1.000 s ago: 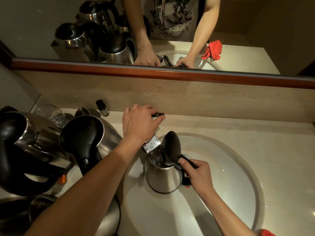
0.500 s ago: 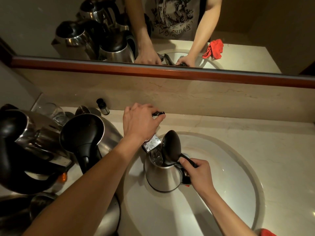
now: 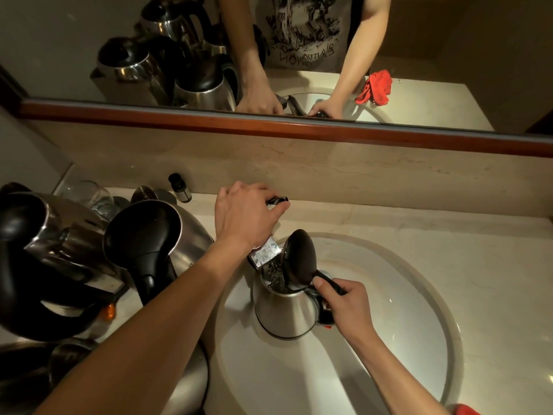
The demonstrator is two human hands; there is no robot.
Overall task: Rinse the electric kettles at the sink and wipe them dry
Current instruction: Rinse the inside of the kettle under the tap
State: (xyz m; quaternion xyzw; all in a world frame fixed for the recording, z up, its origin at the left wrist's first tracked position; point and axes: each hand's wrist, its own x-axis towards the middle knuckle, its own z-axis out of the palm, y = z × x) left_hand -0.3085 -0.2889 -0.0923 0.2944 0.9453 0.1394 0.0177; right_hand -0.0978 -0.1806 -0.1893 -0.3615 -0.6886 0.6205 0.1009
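The left hand [image 3: 245,217] curls over the tap lever [image 3: 276,201] behind the sink [image 3: 413,295], while the right hand [image 3: 348,304] grips the handle of the upright, lid-open kettle [image 3: 284,313] standing in the sink directly beneath the spout [image 3: 264,253].

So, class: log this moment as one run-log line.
step: rinsing | left hand: grips tap handle | right hand: grips kettle handle | lid: open | kettle: in sink, under spout

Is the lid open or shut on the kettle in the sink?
Open. The black lid stands raised on the kettle, and water shows inside beneath the faucet spout.
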